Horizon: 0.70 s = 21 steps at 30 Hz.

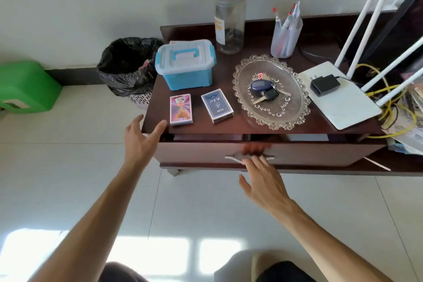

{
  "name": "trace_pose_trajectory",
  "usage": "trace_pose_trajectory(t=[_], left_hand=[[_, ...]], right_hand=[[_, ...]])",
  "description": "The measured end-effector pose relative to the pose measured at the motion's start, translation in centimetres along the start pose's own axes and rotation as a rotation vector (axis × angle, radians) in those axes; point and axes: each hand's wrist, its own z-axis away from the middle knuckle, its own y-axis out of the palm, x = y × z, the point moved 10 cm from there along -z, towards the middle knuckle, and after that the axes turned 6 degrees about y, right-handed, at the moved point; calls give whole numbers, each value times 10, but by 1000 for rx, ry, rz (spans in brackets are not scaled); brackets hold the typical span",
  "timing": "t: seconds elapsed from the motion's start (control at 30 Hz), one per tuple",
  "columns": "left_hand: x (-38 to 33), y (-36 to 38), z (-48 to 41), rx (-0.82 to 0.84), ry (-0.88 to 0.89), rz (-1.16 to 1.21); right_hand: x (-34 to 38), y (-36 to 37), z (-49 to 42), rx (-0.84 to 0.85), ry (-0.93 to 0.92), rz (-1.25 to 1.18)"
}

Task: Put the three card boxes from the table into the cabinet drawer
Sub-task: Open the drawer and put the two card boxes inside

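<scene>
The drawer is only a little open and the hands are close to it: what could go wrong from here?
1. The left hand rests at the cabinet's front corner, beside the gap above the drawer; its fingers could be pinched if the drawer slides back.
2. Only two card boxes show on top: the purple card box and the blue card box. A third may be overlooked.
3. The right hand at the handle shows no firm grip and might slip.

showing dark brown cabinet (263,125); pink-purple card box (181,109); navy card box (217,105); blue-and-white storage box (185,63); green container (25,86); black bin bag (128,64).
</scene>
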Motion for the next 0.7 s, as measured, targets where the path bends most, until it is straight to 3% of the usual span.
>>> trace_pose_trajectory(t=[0.1, 0.27, 0.4, 0.5, 0.6, 0.7], left_hand=[[-42, -13, 56, -94, 289, -25], [-59, 30, 115, 202, 543, -312], [-52, 47, 130, 260, 562, -537], [-47, 44, 137, 245, 533, -579], [-49, 42, 140, 259, 492, -558], [-52, 40, 139, 288, 445, -511]], right_hand=[[2, 1, 17, 38, 18, -15], [10, 6, 51, 127, 39, -38], [13, -10, 81, 159, -5, -117], [-14, -67, 96, -79, 13, -176], [-68, -116, 103, -260, 119, -11], [-115, -124, 98, -169, 224, 113]])
